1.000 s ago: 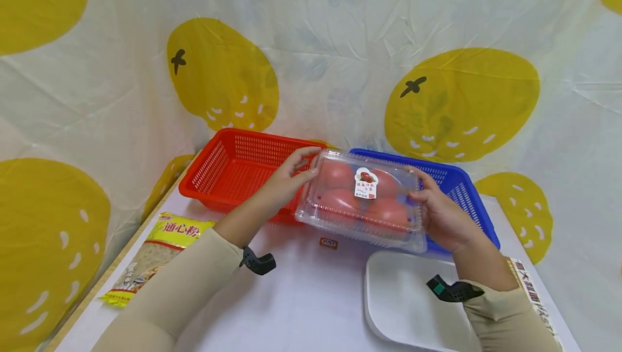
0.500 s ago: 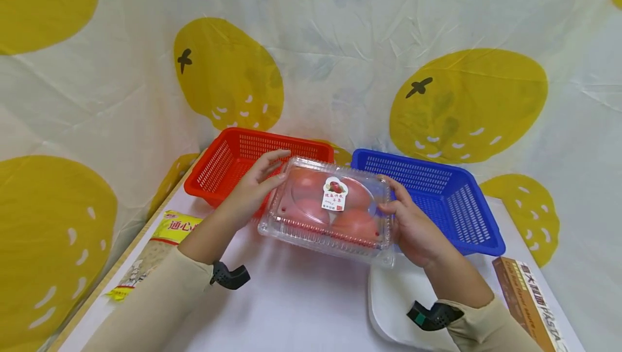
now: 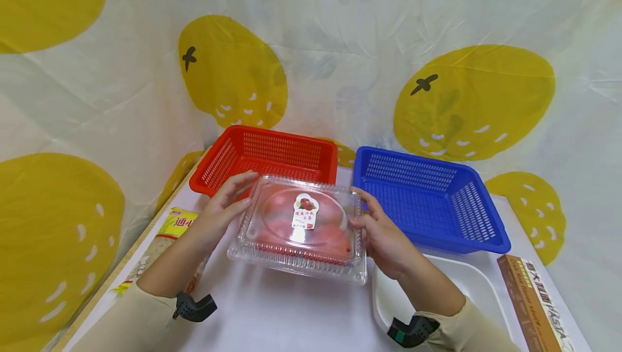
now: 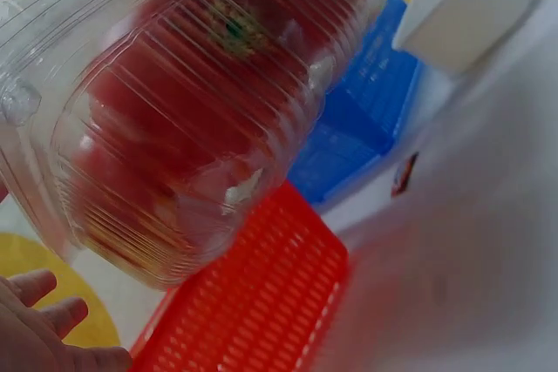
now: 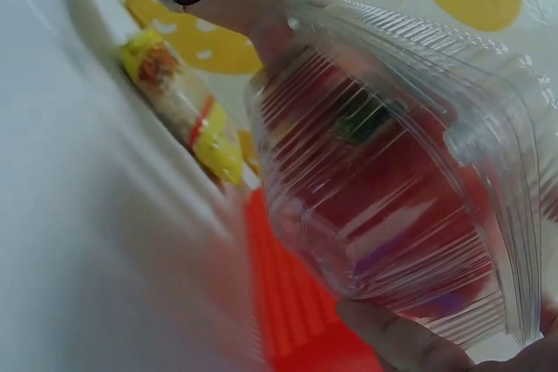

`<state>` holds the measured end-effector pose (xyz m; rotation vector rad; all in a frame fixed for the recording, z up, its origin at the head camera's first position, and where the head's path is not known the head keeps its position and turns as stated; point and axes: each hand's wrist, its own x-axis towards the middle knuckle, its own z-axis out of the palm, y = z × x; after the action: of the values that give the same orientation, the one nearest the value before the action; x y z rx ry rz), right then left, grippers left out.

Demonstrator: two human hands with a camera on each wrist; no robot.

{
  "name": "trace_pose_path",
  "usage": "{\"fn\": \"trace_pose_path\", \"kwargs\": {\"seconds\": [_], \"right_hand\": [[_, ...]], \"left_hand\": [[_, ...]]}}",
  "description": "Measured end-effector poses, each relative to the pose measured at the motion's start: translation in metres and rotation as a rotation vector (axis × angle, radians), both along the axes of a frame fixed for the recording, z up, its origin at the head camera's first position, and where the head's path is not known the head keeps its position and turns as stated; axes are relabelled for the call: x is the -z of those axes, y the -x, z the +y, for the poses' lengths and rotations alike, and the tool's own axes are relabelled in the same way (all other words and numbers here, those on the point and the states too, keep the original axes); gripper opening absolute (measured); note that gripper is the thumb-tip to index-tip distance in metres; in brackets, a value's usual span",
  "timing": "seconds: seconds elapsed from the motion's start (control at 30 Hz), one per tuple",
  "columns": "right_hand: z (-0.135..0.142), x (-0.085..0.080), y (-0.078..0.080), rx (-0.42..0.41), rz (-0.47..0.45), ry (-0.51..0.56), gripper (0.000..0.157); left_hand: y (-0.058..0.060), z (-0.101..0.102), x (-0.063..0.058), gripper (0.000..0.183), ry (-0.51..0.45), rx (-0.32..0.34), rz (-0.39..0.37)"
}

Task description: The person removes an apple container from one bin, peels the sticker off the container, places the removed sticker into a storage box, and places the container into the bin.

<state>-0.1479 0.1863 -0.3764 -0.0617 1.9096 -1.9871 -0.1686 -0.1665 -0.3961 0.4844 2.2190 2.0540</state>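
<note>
A clear plastic clamshell box of red round fruit point(image 3: 279, 233), with a white label on its lid, is held up over the table, its lid tilted toward me. My left hand point(image 3: 221, 217) grips its left side, thumb at the lid's edge. On the opposite side my right hand point(image 3: 386, 236) grips it, thumb on the lid's rim. The right wrist view shows a right finger point(image 5: 401, 337) against the ribbed base. In the left wrist view, green stem marks show on the fruit point(image 4: 231, 28) through the clear wall, and several left fingertips point(image 4: 61, 315) appear below the box.
A red basket point(image 3: 330, 163) stands behind the box at left, a blue basket point(image 3: 486, 222) at right. A white tray point(image 3: 466, 276) lies under my right forearm. A yellow pasta bag point(image 3: 180, 222) is at left, a brown pasta box point(image 3: 529, 303) at right.
Both hands have brought the fruit box left and nearer to me, away from the blue basket. More of the blue basket and the brown pasta box now shows.
</note>
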Motion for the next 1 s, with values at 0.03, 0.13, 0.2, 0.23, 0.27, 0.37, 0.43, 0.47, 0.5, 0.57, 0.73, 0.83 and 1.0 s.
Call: {"fn": "trace_pose_path", "kwargs": {"seconds": [0.03,0.13,0.2,0.23,0.27,0.37,0.43,0.47,0.5,0.57,0.73,0.83,1.0], "right_hand": [[-0.003,0.002,-0.001,-0.002,-0.003,-0.003,0.073],[-0.012,0.008,-0.005,-0.005,-0.005,-0.007,0.073],[-0.017,0.011,-0.008,-0.001,-0.004,-0.009,0.072],[-0.019,0.013,-0.009,0.002,-0.003,-0.010,0.072],[-0.022,0.014,-0.011,0.003,-0.004,-0.010,0.073],[-0.028,0.019,-0.017,0.007,-0.012,-0.005,0.073],[-0.031,0.022,-0.021,0.008,-0.021,0.000,0.073],[-0.033,0.024,-0.023,0.009,-0.027,0.004,0.073],[-0.034,0.026,-0.025,0.010,-0.031,0.008,0.072],[-0.037,0.031,-0.029,0.010,-0.037,0.018,0.072],[-0.043,0.043,-0.037,0.019,-0.052,0.053,0.074],[-0.046,0.051,-0.042,0.023,-0.065,0.071,0.074],[-0.050,0.065,-0.048,0.038,-0.078,0.084,0.076]], "left_hand": [[-0.002,-0.003,0.002,0.053,-0.002,0.002,0.002],[-0.007,-0.009,0.007,0.052,-0.024,0.011,0.007],[-0.010,-0.013,0.009,0.052,-0.035,0.018,0.017],[-0.012,-0.014,0.010,0.052,-0.041,0.020,0.017],[-0.014,-0.015,0.010,0.052,-0.049,0.022,0.018],[-0.020,-0.019,0.013,0.052,-0.052,0.025,0.017],[-0.025,-0.022,0.014,0.050,-0.045,0.023,0.008],[-0.027,-0.023,0.015,0.051,-0.041,0.023,0.006],[-0.029,-0.024,0.017,0.050,-0.036,0.022,0.007],[-0.032,-0.027,0.019,0.050,-0.023,0.017,0.003],[-0.037,-0.033,0.026,0.049,0.012,-0.006,-0.016],[-0.039,-0.035,0.030,0.050,0.020,-0.012,-0.034],[-0.040,-0.039,0.039,0.050,0.024,0.001,-0.035]]}}
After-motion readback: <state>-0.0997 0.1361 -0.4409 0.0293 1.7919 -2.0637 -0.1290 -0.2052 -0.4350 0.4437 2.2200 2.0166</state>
